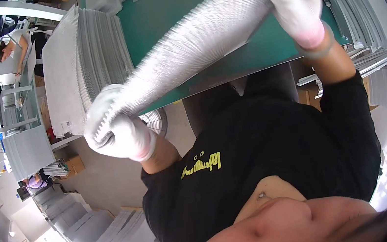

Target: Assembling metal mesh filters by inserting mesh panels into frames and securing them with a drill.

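A long, silvery-white pleated sheet (196, 36) stretches across in front of me, held up over the green tabletop (262, 47). It slants from lower left to upper right and looks like mesh, with fine zigzag folds along its edge. My left hand (119, 124), in a white glove, is closed around the lower left end, where the toothed edge shows between thumb and fingers. At the upper right end my right hand (296, 7), also gloved in white, grips the sheet; its fingertips are partly blurred. Part of the table is hidden behind the sheet.
Upright light-grey panels (99, 45) stand packed on the table's left side. More long strips or frames (350, 5) line the right. Below the table edge is a round fan (155, 122). Another person (12, 47) works at far left, near stacked sheets (123, 235) lower down.
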`<state>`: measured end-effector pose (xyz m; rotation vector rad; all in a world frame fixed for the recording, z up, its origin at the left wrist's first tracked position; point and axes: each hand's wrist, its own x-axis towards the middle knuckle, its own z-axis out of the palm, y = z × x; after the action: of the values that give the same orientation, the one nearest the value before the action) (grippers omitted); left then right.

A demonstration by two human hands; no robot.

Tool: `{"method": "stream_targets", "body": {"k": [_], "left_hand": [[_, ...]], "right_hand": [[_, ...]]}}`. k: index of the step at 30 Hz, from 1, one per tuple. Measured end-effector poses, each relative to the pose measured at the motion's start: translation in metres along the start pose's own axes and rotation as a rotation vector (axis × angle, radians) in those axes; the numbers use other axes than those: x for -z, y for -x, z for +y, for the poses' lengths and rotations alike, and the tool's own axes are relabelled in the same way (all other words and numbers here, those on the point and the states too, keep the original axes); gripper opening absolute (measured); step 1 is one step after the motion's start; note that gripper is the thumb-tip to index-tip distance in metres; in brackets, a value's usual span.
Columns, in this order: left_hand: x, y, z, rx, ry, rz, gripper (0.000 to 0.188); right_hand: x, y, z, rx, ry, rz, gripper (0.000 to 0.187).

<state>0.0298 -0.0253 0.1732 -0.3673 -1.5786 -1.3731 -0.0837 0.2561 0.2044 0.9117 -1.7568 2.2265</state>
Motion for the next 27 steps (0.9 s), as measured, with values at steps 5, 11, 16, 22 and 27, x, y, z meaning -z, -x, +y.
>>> {"method": "stream_targets", "body": {"k": [5, 11, 16, 22, 27], "left_hand": [[-0.027, 0.002, 0.001, -0.065, -0.082, 0.047, 0.015], [0.003, 0.007, 0.011, -0.381, 0.211, -0.553, 0.030], [0.027, 0.000, 0.006, -0.332, 0.326, -0.859, 0.024], [-0.022, 0.000, -0.003, -0.001, -0.069, -0.108, 0.009], [-0.016, -0.025, -0.042, 0.243, -0.077, 0.093, 0.016]], "right_hand": [[0.000, -0.048, 0.116, 1.023, -1.031, -0.396, 0.026], [0.032, 0.035, 0.014, 0.450, -0.051, -0.394, 0.015], [0.045, 0.095, 0.002, 0.292, -0.100, -0.463, 0.020], [0.041, 0.045, -0.005, 0.345, 0.644, 0.012, 0.041], [0.014, -0.041, -0.014, 0.173, 0.306, -0.176, 0.060]]}}
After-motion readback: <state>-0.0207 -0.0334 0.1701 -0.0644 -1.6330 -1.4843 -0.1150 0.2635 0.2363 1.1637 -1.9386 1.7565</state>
